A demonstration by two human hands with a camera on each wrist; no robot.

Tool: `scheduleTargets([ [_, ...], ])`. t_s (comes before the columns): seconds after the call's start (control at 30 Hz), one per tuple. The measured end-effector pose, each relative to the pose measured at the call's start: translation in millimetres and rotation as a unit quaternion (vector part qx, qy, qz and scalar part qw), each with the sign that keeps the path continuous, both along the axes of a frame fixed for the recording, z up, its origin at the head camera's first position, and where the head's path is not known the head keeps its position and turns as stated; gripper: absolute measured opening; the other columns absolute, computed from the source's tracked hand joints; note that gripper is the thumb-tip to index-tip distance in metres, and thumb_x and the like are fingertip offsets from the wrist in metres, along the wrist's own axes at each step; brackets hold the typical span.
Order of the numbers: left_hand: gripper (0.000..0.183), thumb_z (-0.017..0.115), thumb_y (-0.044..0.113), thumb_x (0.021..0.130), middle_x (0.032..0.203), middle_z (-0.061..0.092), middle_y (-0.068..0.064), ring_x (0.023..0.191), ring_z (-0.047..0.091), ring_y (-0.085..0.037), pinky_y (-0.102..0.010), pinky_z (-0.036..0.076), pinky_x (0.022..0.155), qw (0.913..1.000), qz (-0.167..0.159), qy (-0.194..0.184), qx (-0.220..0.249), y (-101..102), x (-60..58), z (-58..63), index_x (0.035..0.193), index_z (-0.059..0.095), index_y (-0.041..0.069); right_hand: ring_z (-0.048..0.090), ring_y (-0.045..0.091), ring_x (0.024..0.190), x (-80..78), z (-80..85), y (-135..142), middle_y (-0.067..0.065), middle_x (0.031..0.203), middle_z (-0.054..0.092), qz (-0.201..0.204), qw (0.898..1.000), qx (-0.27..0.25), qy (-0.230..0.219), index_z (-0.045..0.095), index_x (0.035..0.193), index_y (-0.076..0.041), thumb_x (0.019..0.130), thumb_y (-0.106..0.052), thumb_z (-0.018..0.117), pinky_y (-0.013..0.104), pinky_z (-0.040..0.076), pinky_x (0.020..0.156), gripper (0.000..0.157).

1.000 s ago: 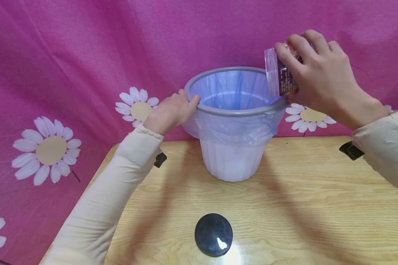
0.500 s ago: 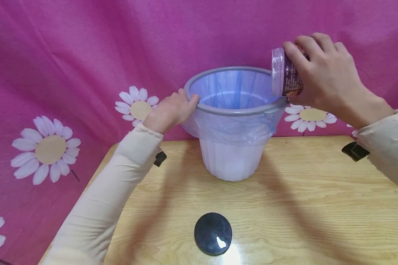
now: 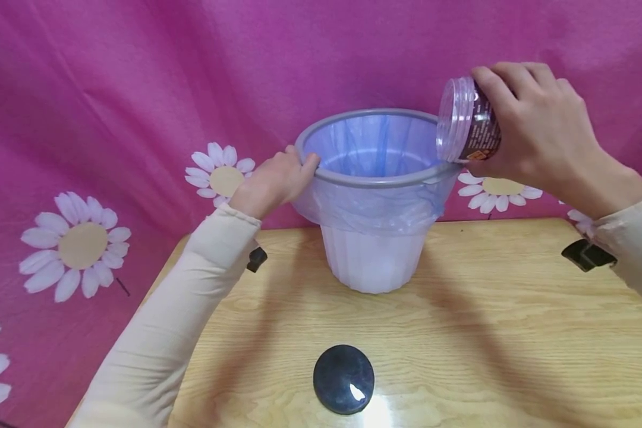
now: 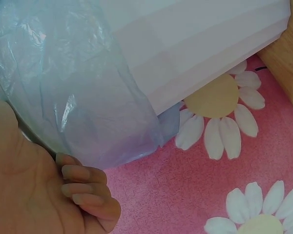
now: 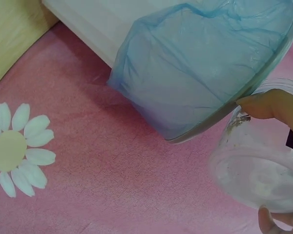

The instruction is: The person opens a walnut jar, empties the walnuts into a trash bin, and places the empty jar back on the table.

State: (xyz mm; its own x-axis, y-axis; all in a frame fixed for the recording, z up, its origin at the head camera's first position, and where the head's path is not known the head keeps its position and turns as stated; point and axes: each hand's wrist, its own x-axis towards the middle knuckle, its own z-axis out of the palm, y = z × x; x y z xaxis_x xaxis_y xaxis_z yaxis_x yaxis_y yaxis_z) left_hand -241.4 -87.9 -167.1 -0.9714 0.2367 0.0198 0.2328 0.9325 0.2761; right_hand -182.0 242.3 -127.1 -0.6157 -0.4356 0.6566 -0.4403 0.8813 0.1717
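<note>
A white ribbed trash bin with a grey rim stands upright, lined with a translucent blue bag folded over the rim. My left hand grips the rim at its left side; its curled fingers also show in the left wrist view. On the other side, my right hand holds a clear plastic jar with a dark printed label. The jar lies tilted on its side, its mouth end over the bin's right rim. Brown residue clings inside the jar wall near the thumb. A round black lid lies on the table.
The wooden table carries the bin and lid. Black clips sit at its far edge. A pink cloth with white daisies hangs behind and to the left.
My right hand has moved the jar a little to the right and turned it, so its mouth end faces more toward me. The left hand, bin and lid stay in place.
</note>
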Motion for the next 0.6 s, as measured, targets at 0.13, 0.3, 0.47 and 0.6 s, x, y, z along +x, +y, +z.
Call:
scheduleTargets([
  [0.13, 0.071, 0.018, 0.047, 0.097, 0.128, 0.048, -0.025, 0.108, 0.052, -0.031, -0.042, 0.04, 0.096, 1.0, 0.002, 0.005, -0.002, -0.9, 0.2, 0.4, 0.136, 0.031, -0.011, 0.04, 0.05, 0.118, 3.0, 0.0, -0.5, 0.027, 0.131, 0.045, -0.015, 1.0, -0.014, -0.016, 0.037, 0.142, -0.003, 0.045, -0.027, 0.093, 0.073, 0.036, 0.084, 0.115],
  [0.3, 0.068, 0.018, 0.046, 0.096, 0.124, 0.051, -0.025, 0.106, 0.053, -0.033, -0.042, 0.041, 0.094, 0.9998, 0.003, 0.019, -0.011, 0.1, 0.1, 0.9, 0.129, 0.036, -0.01, 0.039, 0.048, 0.123, 4.8, 0.4, 1.0, 0.027, 0.135, 0.043, -0.037, 0.998, -0.035, -0.046, 0.034, 0.145, -0.004, 0.046, -0.031, 0.093, 0.074, 0.035, 0.087, 0.118],
  [0.47, 0.066, 0.019, 0.045, 0.096, 0.125, 0.052, -0.026, 0.111, 0.05, -0.041, -0.045, 0.038, 0.097, 0.9992, 0.011, 0.03, -0.025, 2.4, 0.2, 1.2, 0.125, 0.041, -0.009, 0.038, 0.047, 0.127, 7.5, 0.1, 1.7, 0.025, 0.138, 0.042, -0.041, 0.993, -0.071, -0.08, 0.033, 0.148, -0.008, 0.049, -0.033, 0.093, 0.073, 0.034, 0.091, 0.119],
  [0.6, 0.068, 0.019, 0.046, 0.095, 0.131, 0.049, -0.027, 0.116, 0.042, -0.044, -0.048, 0.035, 0.099, 0.9986, 0.018, 0.031, -0.04, 4.5, 0.3, 1.1, 0.129, 0.04, -0.008, 0.041, 0.047, 0.123, 11.2, -1.6, 2.7, 0.026, 0.136, 0.044, -0.037, 0.989, -0.108, -0.094, 0.033, 0.148, -0.009, 0.049, -0.033, 0.093, 0.073, 0.035, 0.09, 0.118],
])
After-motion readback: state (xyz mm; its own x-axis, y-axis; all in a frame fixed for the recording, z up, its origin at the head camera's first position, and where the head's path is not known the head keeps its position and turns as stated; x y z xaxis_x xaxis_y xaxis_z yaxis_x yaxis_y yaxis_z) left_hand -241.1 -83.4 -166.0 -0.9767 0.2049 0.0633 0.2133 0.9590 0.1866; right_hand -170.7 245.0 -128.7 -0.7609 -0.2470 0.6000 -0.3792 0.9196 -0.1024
